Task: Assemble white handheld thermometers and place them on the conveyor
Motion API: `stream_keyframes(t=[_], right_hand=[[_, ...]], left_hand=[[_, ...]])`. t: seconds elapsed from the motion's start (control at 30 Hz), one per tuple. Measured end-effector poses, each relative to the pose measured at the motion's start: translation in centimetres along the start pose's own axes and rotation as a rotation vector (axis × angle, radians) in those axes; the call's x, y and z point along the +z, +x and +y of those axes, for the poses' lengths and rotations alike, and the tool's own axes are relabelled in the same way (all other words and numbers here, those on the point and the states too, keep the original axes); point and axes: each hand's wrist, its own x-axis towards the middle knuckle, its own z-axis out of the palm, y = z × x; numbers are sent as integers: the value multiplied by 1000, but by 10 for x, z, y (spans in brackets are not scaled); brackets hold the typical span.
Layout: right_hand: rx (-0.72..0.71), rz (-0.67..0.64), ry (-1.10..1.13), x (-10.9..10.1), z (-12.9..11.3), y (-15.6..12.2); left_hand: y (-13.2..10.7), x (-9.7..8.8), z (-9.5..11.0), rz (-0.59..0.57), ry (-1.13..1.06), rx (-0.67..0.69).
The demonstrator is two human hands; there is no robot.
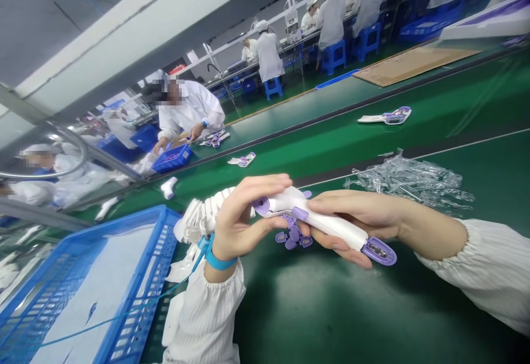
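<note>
Wearer's two hands [240,215] [368,209] (one held device [335,227])

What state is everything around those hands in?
White-and-purple device: held up, slanting down rightward
Left grip: closed on its upper part
Right grip: closed on its lower part
Blue wrist strap: fastened
Blue basket: open-topped, holding a white sheet
Clear wrappings: heaped loosely
Purple parts: clustered on the table
White pieces: stacked together
</note>
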Motion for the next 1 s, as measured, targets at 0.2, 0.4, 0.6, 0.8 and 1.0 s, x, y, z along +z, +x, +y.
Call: stream_keyframes(t=[0.2, 0.4, 0.6, 0.8, 1.0], right_hand=[[52, 10, -29, -6, 5, 5], [25, 0, -19, -9, 7, 8], [66, 106, -34, 5, 7, 7], [-4, 131, 18, 12, 11, 12], [-21, 84, -30, 6, 8, 7]], left_hand=[[0, 5, 2, -3, -131, -83], [-1, 19, 16, 61, -161, -188], [2, 32, 35, 205, -27, -311], [4, 24, 25, 172, -107, -289], [4, 18, 17, 146, -163, -196]])
